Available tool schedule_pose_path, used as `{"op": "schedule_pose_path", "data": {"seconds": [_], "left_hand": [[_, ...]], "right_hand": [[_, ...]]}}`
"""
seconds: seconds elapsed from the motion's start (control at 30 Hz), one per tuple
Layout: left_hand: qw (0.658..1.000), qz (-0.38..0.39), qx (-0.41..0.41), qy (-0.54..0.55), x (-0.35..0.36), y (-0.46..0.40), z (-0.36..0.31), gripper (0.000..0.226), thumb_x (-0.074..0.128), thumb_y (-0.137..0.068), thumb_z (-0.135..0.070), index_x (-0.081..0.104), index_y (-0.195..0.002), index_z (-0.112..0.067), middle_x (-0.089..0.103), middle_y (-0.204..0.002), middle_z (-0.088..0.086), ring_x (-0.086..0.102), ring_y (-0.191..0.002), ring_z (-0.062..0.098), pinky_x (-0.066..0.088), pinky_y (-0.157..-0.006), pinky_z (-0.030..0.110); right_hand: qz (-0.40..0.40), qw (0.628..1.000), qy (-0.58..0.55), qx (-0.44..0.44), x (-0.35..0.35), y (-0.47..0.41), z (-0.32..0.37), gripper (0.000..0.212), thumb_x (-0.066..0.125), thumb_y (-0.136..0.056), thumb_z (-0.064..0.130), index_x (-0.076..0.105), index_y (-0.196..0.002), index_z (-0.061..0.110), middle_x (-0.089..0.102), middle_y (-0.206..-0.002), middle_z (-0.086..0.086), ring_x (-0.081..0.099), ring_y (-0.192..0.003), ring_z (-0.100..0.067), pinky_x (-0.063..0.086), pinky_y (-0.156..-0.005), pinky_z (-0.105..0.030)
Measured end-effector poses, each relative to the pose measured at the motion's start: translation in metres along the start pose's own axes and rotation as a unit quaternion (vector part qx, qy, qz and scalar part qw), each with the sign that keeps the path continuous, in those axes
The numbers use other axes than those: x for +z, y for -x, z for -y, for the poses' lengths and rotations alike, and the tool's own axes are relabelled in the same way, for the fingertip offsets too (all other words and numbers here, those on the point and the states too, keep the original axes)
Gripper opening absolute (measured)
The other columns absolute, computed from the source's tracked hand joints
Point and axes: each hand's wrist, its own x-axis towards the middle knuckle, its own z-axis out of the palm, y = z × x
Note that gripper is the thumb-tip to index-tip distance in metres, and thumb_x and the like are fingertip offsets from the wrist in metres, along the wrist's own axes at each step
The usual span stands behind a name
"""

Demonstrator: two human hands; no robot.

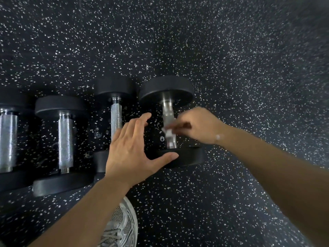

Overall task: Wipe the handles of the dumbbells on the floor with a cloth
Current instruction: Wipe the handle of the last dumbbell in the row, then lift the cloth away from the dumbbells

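Note:
Several black dumbbells with silver knurled handles lie side by side on the floor. My right hand [197, 128] is shut on a small white cloth [168, 131], which is pressed against the handle of the rightmost dumbbell [167, 113]; hand and cloth look blurred. My left hand [135, 148] hovers open with fingers spread. Its thumb lies along the near head [187, 156] of that dumbbell, and its fingers cover the lower handle of the neighbouring dumbbell [116, 114]. Further left lie another dumbbell [65, 139] and one cut off by the frame edge [8, 139].
The floor [249, 77] is black rubber with white speckles, open to the right and beyond the dumbbells. A grey mesh sneaker [121, 227] stands at the bottom, below my left forearm.

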Motion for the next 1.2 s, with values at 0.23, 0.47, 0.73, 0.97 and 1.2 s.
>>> {"op": "schedule_pose_path", "data": {"seconds": [0.23,0.47,0.73,0.97,1.2], "left_hand": [[1.000,-0.009,0.010,0.006,0.001,0.001,0.005,0.111,0.038,-0.070,-0.101,0.029,-0.153,-0.029,0.052,-0.136,-0.011,0.053,-0.128,0.013,0.035,-0.116,0.039],[1.000,0.003,0.003,0.007,0.001,0.000,0.000,0.113,0.036,-0.067,-0.102,0.025,-0.154,-0.031,0.051,-0.142,-0.010,0.050,-0.134,0.015,0.035,-0.119,0.044],[0.999,0.000,0.009,0.033,-0.065,0.005,0.007,0.110,0.054,-0.069,-0.092,0.022,-0.156,-0.032,0.046,-0.145,-0.006,0.044,-0.136,0.017,0.033,-0.119,0.047],[0.989,-0.057,0.090,-0.105,-0.220,0.034,0.004,0.110,0.051,-0.071,-0.092,0.026,-0.158,-0.029,0.048,-0.145,-0.003,0.047,-0.136,0.022,0.035,-0.117,0.045],[0.964,-0.158,0.122,-0.173,-0.360,0.091,-0.018,0.105,0.053,-0.073,-0.088,0.033,-0.156,-0.025,0.054,-0.141,0.003,0.051,-0.132,0.028,0.039,-0.113,0.052]], "right_hand": [[-0.173,0.979,-0.086,0.066,0.015,-0.010,-0.005,0.029,0.067,-0.096,0.028,0.071,-0.123,0.039,0.071,-0.100,0.015,0.062,-0.082,0.001,0.051,-0.077,-0.027],[0.068,0.991,-0.102,0.045,0.006,0.021,0.006,0.026,0.069,-0.096,0.028,0.074,-0.119,0.039,0.068,-0.108,0.025,0.063,-0.095,0.009,0.046,-0.088,-0.011],[-0.081,0.982,-0.155,0.072,-0.033,0.038,0.066,0.029,0.064,-0.099,0.038,0.069,-0.127,0.040,0.067,-0.118,0.025,0.061,-0.088,0.022,0.043,-0.078,-0.004],[-0.161,0.975,-0.153,0.003,-0.114,0.052,0.172,0.031,0.067,-0.098,0.029,0.068,-0.129,0.032,0.066,-0.111,0.026,0.057,-0.079,0.026,0.048,-0.074,-0.006],[-0.247,0.956,-0.146,-0.060,-0.175,0.064,0.301,0.031,0.069,-0.096,0.026,0.070,-0.127,0.029,0.059,-0.061,0.029,0.051,-0.052,0.009,0.037,-0.055,-0.007]]}}
